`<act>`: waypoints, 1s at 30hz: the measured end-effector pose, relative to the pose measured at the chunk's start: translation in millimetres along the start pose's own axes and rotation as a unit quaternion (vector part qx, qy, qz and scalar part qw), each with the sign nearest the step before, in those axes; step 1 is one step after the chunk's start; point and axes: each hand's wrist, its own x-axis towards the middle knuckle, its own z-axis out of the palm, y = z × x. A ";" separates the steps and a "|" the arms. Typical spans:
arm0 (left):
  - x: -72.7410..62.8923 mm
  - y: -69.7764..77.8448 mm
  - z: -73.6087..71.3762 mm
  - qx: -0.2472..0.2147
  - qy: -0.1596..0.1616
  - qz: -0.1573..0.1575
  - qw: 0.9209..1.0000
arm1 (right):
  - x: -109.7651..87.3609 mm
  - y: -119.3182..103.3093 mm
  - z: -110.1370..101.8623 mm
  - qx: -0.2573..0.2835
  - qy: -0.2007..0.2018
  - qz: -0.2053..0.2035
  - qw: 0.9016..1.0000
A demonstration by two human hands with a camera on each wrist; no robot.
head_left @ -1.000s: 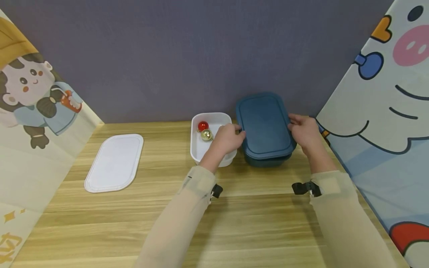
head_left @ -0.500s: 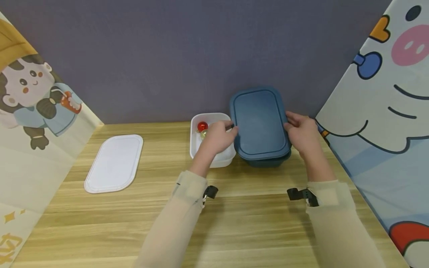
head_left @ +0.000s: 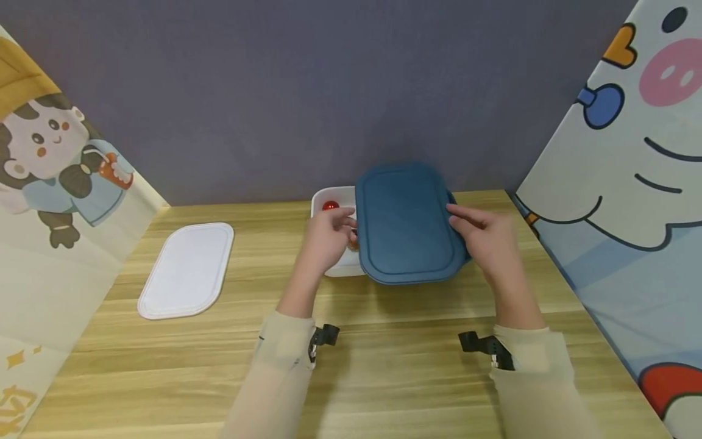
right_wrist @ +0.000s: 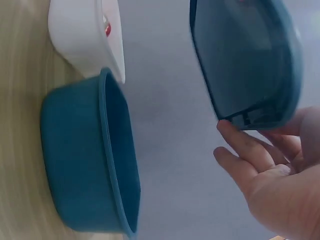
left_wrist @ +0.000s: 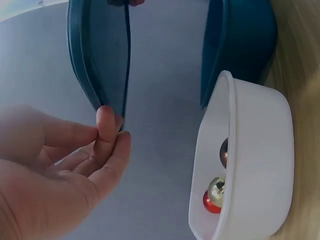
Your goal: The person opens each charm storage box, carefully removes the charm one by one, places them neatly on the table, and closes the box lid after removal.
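Note:
A dark blue lid (head_left: 408,225) hangs in the air, held by its two sides. My left hand (head_left: 323,238) pinches its left edge, and in the left wrist view the fingertips (left_wrist: 106,120) meet at the rim. My right hand (head_left: 485,241) pinches the right edge, seen in the right wrist view with the underside of the lid (right_wrist: 240,60) facing the camera. Below stands the blue container (right_wrist: 75,160), uncovered and mostly hidden from the head view. Beside it the white container (left_wrist: 262,160) holds shiny balls: a red ball (left_wrist: 211,204), a gold ball (left_wrist: 216,189) and a brownish ball (left_wrist: 224,152).
A white lid (head_left: 186,271) lies flat on the wooden table (head_left: 219,372) at the left. A grey-blue wall panel (head_left: 263,110) rises behind the containers. Printed cartoon panels (head_left: 631,201) stand at both sides.
The blue lid has been lifted off the blue container and moved left and nearer, partly over the white container. Both hands have travelled with it, the left farther left.

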 end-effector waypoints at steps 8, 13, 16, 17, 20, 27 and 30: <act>-27.0 -4.3 -13.3 -0.012 0.022 0.022 0.999 | -20.5 -0.3 3.8 -0.007 -0.013 -0.024 1.000; -37.3 -4.7 -21.5 -0.020 0.030 0.030 0.999 | -29.9 -2.8 4.5 0.009 -0.016 -0.047 0.999; -42.1 -5.1 -25.9 -0.010 0.040 0.040 0.998 | -35.7 -2.4 5.9 0.003 -0.005 -0.056 0.998; -43.6 -4.9 -27.2 -0.008 0.042 0.043 0.998 | -37.6 -1.8 6.5 0.000 0.000 -0.057 0.998; -48.1 -5.7 -30.3 -0.003 0.046 0.031 0.998 | -43.7 -1.4 8.3 -0.022 0.017 -0.058 0.998; -56.2 -6.3 -33.6 -0.014 0.068 -0.002 0.998 | -51.3 -3.6 14.2 -0.035 0.054 -0.097 0.993; -59.1 -5.5 -33.8 -0.027 0.082 -0.004 0.996 | -52.6 -3.9 17.3 0.013 0.054 -0.110 0.992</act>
